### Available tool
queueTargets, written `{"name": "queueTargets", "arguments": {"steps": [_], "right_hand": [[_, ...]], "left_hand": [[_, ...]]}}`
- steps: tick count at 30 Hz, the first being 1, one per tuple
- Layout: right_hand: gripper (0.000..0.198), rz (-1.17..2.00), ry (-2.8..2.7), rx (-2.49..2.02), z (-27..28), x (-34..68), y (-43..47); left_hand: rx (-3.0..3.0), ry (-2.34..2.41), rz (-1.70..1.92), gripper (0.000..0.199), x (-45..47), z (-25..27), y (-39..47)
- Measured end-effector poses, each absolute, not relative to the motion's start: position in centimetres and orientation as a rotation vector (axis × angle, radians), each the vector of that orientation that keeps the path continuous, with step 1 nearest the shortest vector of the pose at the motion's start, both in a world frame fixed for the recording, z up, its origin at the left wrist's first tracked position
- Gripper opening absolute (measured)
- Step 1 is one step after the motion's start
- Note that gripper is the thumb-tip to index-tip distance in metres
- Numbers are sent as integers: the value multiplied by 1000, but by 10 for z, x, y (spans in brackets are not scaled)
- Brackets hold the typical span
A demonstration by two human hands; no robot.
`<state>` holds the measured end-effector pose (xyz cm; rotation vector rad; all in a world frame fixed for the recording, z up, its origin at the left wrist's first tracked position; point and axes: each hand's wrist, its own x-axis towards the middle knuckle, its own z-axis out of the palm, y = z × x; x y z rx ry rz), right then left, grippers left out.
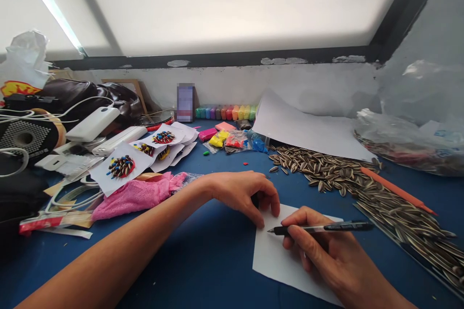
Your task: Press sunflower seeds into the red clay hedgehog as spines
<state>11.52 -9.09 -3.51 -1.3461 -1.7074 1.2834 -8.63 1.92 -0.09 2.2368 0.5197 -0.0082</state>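
Note:
My right hand (319, 251) grips a black pen (322, 228) with a clear barrel, its tip just over or touching a white sheet of paper (270, 263). The heel of that hand rests on the sheet and covers part of it. At the sheet's upper left corner, my left hand (246, 193) is bent, with thumb and fingertips down on the paper. Between them shows a sliver of something dark, mostly hidden by the fingers; its kind is not clear.
Sunflower seeds (329, 169) lie in a heap at right, with an orange stick (397, 188) on them and a large white sheet (300, 120) behind. Coloured clay packs (234, 140) lie mid-table. Seed-covered paper pieces (121, 166), a pink cloth (136, 195) and a power bank (93, 123) crowd the left.

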Motion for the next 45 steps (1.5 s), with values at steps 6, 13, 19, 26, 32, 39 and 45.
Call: {"name": "queueTargets", "arguments": {"steps": [6, 13, 19, 26, 32, 39, 45], "right_hand": [[29, 1280, -1627, -1380, -32, 110, -94], [32, 1295, -1592, -1413, -34, 109, -94], [29, 1313, -1524, -1466, -29, 111, -91], [27, 1289, -1504, -1553, -26, 115, -91], [30, 1265, -1509, -1521, -29, 114, -92], [24, 1109, -1589, -1505, -22, 116, -94], [25, 1184, -1554, -1489, -31, 114, -93]], "left_hand": [[2212, 505, 0, 29, -87, -3, 20], [2227, 504, -8, 28, -87, -2, 20], [2237, 505, -16, 29, -86, -1, 19], [2232, 508, -11, 28, -86, -2, 19], [2238, 511, -20, 29, -86, -1, 20], [2233, 533, -43, 32, -87, 2, 18], [2259, 530, -35, 32, -87, 2, 18]]}}
